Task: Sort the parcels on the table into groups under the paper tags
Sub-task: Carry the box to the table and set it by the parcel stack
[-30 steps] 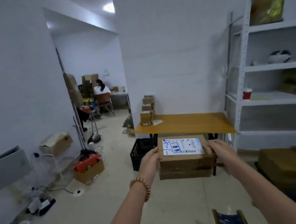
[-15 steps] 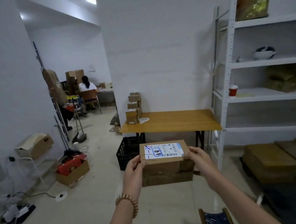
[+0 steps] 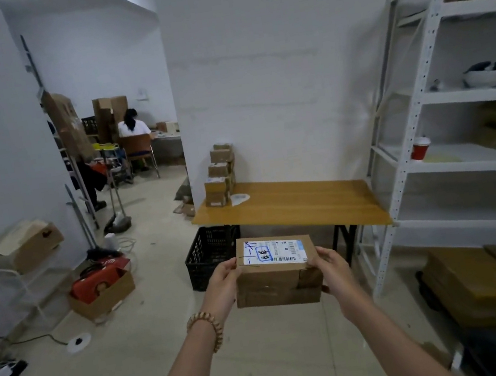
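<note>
1. The left hand (image 3: 223,284) gripped the left end of the parcel (image 3: 279,280), with the thumb hooked over the top edge and the fingers curled underneath, out of sight.
2. The right hand (image 3: 331,269) clamped the opposite end the same way, thumb up by the top corner and fingers wrapped below.
3. The parcel, a brown cardboard box, was carried level in the air between the two hands, short of the near edge of the wooden table (image 3: 301,203) and touching nothing else.
4. A white shipping label (image 3: 274,251) covered most of its top face. It carried a barcode along the near edge, loose blue pen strokes at the left end and a blue-framed stamp with characters I couldn't make out; the fine print was too small to read.
5. A beaded bracelet (image 3: 205,327) sat on the left wrist.
6. A stack of small parcels (image 3: 220,176) stood at the table's far left corner against the wall, with a white scrap of paper (image 3: 239,198) just beside it.
7. A black crate (image 3: 212,255) sat on the floor under the table's left end.
</note>
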